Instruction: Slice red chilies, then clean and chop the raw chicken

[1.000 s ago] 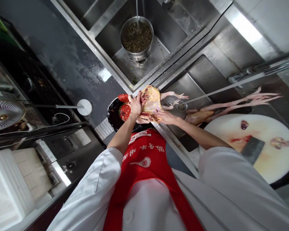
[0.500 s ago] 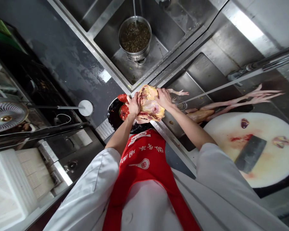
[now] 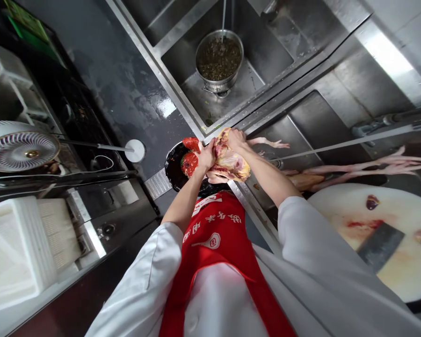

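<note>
Between my two hands is a raw chicken carcass (image 3: pixel 233 161), yellowish skin and reddish flesh showing, held over the sink's front corner. My left hand (image 3: pixel 206 156) is closed on its left side. My right hand (image 3: pixel 237 141) grips its upper right part, with the fingers partly hidden. A chicken foot (image 3: pixel 272 142) sticks out to the right over the sink basin. Just left of and below the carcass stands a black-lined bin (image 3: pixel 173 171) with red, shiny stuff (image 3: pixel 189 164) in it.
A metal pot (image 3: pixel 219 58) under running water stands in the far sink. On the right, a round white cutting board (image 3: pixel 337 210) bears a cleaver (image 3: pixel 381 245) and a dark organ piece (image 3: pixel 372 202). Another chicken (image 3: pixel 305 181) lies beside it. A fan (image 3: pixel 24 152) and white trays (image 3: pixel 17 252) are at left.
The view has shifted, so the surroundings sit farther right and lower. My right hand has moved farther over the carcass's top; both hands still hold it.
</note>
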Demonstrator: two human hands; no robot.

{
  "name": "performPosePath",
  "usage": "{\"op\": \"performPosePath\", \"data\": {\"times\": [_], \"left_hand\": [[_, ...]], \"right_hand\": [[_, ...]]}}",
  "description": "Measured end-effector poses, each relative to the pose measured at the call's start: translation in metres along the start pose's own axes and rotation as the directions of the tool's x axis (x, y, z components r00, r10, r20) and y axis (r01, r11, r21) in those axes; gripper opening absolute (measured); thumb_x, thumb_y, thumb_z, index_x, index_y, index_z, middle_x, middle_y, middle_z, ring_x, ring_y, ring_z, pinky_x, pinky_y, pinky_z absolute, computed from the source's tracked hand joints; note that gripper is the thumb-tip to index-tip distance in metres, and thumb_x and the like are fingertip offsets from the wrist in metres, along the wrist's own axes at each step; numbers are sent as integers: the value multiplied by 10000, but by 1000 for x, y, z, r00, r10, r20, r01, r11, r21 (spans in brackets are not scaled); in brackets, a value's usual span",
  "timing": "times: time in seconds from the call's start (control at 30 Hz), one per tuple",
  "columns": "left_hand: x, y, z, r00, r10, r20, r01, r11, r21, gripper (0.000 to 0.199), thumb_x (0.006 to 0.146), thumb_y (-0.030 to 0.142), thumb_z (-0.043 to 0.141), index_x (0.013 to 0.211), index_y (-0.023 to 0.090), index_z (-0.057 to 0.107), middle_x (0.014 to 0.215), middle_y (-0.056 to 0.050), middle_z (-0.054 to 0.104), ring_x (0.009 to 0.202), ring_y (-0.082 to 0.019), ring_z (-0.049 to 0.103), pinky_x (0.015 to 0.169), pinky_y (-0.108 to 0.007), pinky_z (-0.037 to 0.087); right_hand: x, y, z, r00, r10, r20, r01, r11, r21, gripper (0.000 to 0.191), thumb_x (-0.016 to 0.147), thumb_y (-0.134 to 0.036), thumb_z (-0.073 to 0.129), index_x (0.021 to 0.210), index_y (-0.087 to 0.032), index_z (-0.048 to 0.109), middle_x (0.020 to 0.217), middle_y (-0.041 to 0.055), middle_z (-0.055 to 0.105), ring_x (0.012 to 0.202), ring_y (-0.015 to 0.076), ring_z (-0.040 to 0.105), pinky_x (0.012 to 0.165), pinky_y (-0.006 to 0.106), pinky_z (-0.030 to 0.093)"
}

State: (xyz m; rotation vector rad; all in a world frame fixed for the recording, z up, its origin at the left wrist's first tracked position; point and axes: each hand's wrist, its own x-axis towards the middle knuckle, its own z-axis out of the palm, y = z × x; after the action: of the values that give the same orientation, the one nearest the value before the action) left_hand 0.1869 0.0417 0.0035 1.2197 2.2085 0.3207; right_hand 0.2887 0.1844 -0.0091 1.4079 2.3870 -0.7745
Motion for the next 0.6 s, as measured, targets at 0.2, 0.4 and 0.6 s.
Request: {"op": "performPosePath", "data": {"times": [0.2,0.4,0.6], "left_hand": [[-3,-8,1,999,43,6,-41,992,-121,633,982,246,415,1610,285,341,1514,-125,564,1448,-345,455,1192,-676,269],[3,-39,-5,970,239,44,-197,877,-438,610,896,331,590,1447,74,549,1375,-187,654,1266,-305,618,1167,-456,426],[20,-55,-10,929,330,165,-175,788,-590,574,863,419,657,1332,87,663,1130,-132,763,1047,-269,703,1007,-402,547]], "right_hand": [[10,10,-6,997,-32,69,29,999,39,438,894,-316,640,1246,-58,675,1208,249,698,1159,355,664,997,407,522],[-44,28,9,956,-151,-250,187,974,126,553,937,-278,517,1462,-104,500,1381,237,554,1306,390,488,1057,563,440],[-90,10,42,807,-578,-118,589,803,91,564,964,-156,358,1502,-184,523,1357,149,518,1213,264,516,1070,401,452]]}}
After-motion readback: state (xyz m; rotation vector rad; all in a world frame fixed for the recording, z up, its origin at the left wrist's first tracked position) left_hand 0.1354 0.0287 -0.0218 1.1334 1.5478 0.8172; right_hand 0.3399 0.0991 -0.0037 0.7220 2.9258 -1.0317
